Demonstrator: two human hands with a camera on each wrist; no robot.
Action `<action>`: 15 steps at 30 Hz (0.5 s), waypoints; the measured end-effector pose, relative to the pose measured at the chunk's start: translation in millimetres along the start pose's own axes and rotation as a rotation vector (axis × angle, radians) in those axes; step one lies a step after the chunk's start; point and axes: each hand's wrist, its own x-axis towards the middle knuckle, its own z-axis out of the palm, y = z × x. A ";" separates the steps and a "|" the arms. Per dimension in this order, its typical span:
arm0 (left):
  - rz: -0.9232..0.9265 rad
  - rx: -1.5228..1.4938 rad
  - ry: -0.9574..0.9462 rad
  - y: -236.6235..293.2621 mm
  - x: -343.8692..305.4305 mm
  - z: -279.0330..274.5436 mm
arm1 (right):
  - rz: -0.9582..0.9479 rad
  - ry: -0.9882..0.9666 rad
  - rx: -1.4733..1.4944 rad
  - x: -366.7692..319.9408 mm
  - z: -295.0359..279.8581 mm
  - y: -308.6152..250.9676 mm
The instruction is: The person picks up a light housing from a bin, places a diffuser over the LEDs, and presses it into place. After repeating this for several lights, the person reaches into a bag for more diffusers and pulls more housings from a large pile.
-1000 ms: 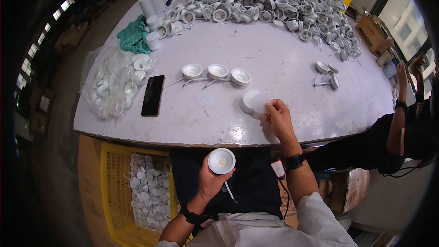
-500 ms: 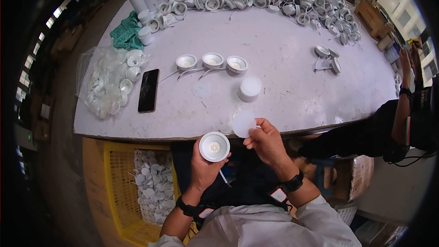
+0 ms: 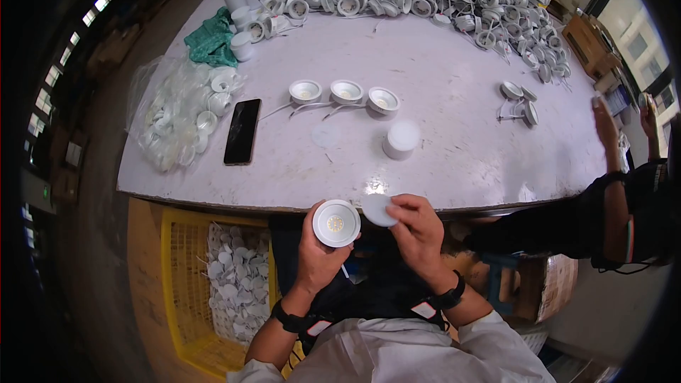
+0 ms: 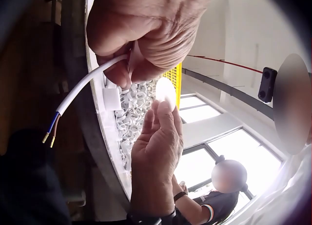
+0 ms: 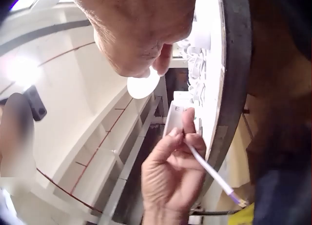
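Note:
In the head view the left hand [image 3: 317, 259] grips a round white lamp housing [image 3: 336, 223], its open face up, with small yellowish LEDs in the middle. Beside it, the right hand [image 3: 418, 235] pinches a thin translucent white disc [image 3: 379, 210] between thumb and fingers; disc and housing look close together, and whether they touch I cannot tell. The left wrist view shows a white cable [image 4: 87, 81] with bare blue and brown wire ends hanging from the left hand [image 4: 146, 32]. On the table stands a stack of white discs [image 3: 402, 139].
Three lamp housings [image 3: 346, 91] sit in a row beyond a black phone [image 3: 242, 132]. A plastic bag of white parts [image 3: 174, 124] lies at left, a heap of housings [image 3: 454, 0] at the back. Below the table edge is a yellow crate [image 3: 177, 298]; another person's arm [image 3: 616, 198] is at right.
The right hand has brought a disc from the stack toward the body, up beside the housing. The left hand has raised the housing a little toward the table edge.

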 end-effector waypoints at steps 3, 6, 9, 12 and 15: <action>0.008 0.003 0.008 5.0 0.4 -0.1 | -0.175 0.013 0.013 -7.2 4.6 -0.9; 0.060 0.018 0.038 4.8 0.1 -0.2 | -0.211 0.004 0.014 -8.4 6.5 -2.8; 0.075 0.002 0.043 7.5 -0.7 -1.0 | -0.228 0.025 0.053 -7.7 10.2 -3.2; 0.085 -0.082 -0.061 4.3 -0.9 -8.2 | -0.148 -0.003 0.018 -2.9 10.4 -2.4; 0.072 0.032 -0.091 6.6 -1.8 -10.9 | 0.760 -0.244 0.485 4.6 11.1 -11.0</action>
